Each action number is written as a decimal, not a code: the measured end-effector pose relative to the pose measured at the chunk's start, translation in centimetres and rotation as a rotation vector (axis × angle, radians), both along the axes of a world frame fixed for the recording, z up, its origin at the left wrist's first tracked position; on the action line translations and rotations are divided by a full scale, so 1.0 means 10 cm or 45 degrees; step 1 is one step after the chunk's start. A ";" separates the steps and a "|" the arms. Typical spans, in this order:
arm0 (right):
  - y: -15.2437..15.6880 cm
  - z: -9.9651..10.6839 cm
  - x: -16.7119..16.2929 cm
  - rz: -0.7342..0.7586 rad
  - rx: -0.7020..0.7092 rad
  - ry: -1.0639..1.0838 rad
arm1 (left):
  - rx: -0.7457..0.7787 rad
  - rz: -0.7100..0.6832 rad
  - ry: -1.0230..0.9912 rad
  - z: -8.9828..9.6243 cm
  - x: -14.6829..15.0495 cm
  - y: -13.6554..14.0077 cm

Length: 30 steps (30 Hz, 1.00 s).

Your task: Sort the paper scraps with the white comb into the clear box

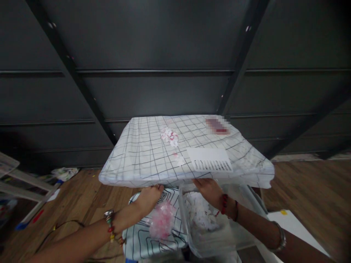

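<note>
Where the table's (142,157) near edge hides both hands' fingertips in the head view, their grip cannot be told: the left hand (150,197) is just beyond the pink bag (163,219), the right hand (207,190) over the tub (230,233). The step appears to be handling at that edge; moving calls for clearance beneath it.

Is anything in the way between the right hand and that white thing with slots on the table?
Yes, the cloth-covered table is. Its front edge comes between the right hand and the white slotted piece lying on top, and it hides the fingertips from view.
</note>
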State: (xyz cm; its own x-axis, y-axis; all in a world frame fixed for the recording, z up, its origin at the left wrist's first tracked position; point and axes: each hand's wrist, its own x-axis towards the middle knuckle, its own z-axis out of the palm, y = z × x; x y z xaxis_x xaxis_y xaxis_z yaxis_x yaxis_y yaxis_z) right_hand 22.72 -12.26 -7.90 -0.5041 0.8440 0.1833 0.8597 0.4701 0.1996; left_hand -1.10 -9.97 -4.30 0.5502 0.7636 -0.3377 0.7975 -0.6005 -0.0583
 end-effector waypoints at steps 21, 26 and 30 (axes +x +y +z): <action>0.11 -0.09 -0.10 -0.020 -0.069 -0.014 | -0.044 0.031 -0.021 -0.12 -0.16 0.04; 0.12 -0.20 -0.06 -0.017 -0.070 0.023 | -0.010 0.047 0.005 -0.22 -0.20 0.11; 0.04 -0.26 -0.02 0.070 0.085 0.166 | 0.032 0.034 0.019 -0.27 -0.17 0.15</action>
State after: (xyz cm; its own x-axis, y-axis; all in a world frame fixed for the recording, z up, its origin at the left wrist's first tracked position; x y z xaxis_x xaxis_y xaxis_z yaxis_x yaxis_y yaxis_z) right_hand 22.52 -11.90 -10.51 -0.5178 0.7993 0.3050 0.8535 0.5069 0.1208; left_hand -2.79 -8.45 -6.99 0.5247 0.7863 -0.3263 0.8120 -0.5774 -0.0854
